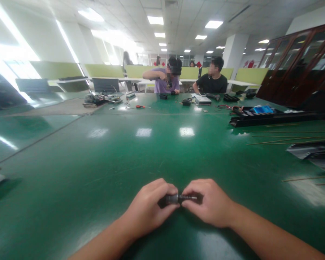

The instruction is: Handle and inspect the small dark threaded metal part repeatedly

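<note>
Between my hands lies a small dark cylindrical part [172,198] with a thin ribbed shaft [189,197] that points right. It resembles a small motor or a spring-loaded plunger, but its exact kind is unclear. The thumb and fingers of my left hand [149,203] are closed round the cylinder body. My right hand [211,203] is curled about the shaft, with thumb and fingertips pinched close to where shaft and body meet. The shaft's tip shows within the curve of the right hand. Both hands are low over the green tabletop [141,159].
Across the table sit a person in purple [161,85] and a person in black [215,83]. A red screwdriver [140,106] lies towards the far side. At right are a black tray [260,113], thin brass-coloured rods [281,140] and dark metal channel pieces [314,151].
</note>
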A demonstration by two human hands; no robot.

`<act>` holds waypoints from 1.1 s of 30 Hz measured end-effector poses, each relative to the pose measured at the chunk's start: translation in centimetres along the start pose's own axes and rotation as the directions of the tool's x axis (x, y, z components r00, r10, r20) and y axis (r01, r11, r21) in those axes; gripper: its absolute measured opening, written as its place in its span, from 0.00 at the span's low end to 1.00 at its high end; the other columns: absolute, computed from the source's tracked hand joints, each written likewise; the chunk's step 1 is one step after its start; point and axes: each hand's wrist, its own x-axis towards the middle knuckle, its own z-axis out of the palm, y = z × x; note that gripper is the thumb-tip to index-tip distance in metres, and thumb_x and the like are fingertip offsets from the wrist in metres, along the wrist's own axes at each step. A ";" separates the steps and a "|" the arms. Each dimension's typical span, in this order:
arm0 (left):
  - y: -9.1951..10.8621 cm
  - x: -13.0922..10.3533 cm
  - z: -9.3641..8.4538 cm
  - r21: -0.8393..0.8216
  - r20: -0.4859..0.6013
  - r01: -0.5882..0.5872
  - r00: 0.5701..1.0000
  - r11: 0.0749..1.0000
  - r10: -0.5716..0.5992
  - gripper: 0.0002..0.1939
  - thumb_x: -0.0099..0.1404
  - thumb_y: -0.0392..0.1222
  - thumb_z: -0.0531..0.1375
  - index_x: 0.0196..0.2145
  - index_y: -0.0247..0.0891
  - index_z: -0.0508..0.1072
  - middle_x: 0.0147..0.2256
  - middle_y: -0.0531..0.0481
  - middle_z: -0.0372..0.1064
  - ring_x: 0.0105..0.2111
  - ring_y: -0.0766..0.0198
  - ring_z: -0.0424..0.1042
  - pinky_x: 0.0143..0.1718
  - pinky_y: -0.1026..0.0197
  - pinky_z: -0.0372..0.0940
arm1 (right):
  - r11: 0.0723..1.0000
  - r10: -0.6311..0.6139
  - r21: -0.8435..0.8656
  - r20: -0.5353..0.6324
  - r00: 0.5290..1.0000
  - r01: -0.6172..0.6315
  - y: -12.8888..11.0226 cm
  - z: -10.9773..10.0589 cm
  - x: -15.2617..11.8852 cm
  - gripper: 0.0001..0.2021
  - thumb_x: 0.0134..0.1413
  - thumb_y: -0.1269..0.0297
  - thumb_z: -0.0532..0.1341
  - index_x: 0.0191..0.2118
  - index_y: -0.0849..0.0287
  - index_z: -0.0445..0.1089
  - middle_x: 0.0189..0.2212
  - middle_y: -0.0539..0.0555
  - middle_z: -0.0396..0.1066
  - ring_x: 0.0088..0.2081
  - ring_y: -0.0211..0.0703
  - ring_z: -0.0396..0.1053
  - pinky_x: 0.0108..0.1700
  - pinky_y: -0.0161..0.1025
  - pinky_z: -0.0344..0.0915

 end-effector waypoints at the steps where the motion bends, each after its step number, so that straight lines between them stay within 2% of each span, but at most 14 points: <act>1: 0.0 -0.1 0.0 0.000 0.002 0.003 1.000 1.000 -0.003 0.08 0.63 0.35 0.64 0.41 0.39 0.72 0.36 0.48 0.73 0.36 0.63 0.72 0.37 0.63 0.67 | 1.000 0.002 -0.003 -0.001 1.000 -0.002 0.0 0.0 0.0 0.01 0.53 0.67 0.66 0.33 0.58 0.75 0.28 0.49 0.75 0.30 0.40 0.70 0.35 0.36 0.61; 33: -0.4 0.3 -0.2 0.070 -0.035 -0.007 0.999 0.998 0.010 0.08 0.62 0.36 0.65 0.40 0.39 0.73 0.36 0.49 0.75 0.35 0.62 0.73 0.38 0.60 0.67 | 0.999 0.053 -0.012 -0.019 0.998 -0.053 0.4 -0.4 0.1 0.03 0.54 0.65 0.67 0.33 0.58 0.76 0.27 0.50 0.74 0.29 0.40 0.69 0.34 0.36 0.61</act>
